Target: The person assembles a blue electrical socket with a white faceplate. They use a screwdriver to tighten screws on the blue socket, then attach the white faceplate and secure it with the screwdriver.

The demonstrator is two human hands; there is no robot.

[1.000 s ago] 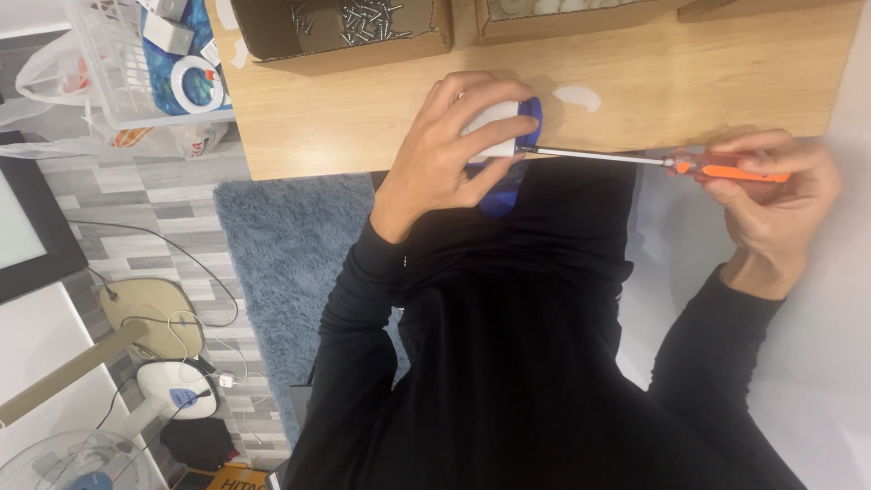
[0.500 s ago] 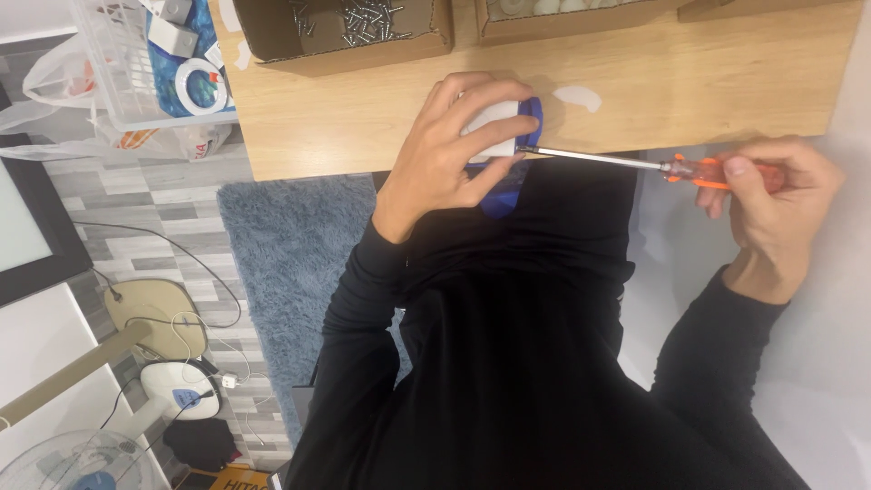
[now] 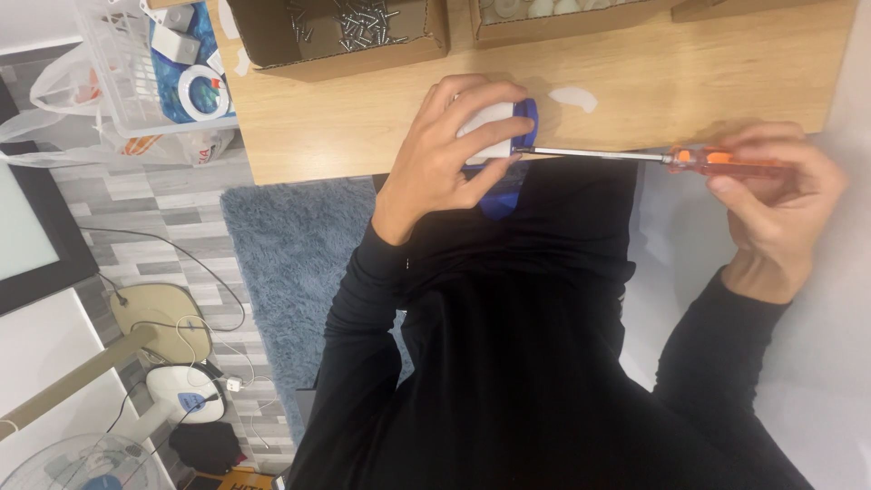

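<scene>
My left hand [image 3: 449, 150] grips a small white and blue plastic part [image 3: 508, 127] at the front edge of the wooden table [image 3: 363, 118]. My right hand [image 3: 771, 200] holds a screwdriver [image 3: 635, 157] by its orange handle. Its long metal shaft lies level and its tip meets the side of the part, right by my left fingertips. Both arms are in black sleeves.
A cardboard box of screws [image 3: 340, 27] and a second box [image 3: 562, 14] stand at the table's far edge. A white wire basket [image 3: 150, 63] with tape sits at the left. Below lie a blue rug [image 3: 290, 263], a fan [image 3: 172, 390] and cables.
My right hand has shifted slightly on the screwdriver handle, as if turning it. My left hand and the part stay put.
</scene>
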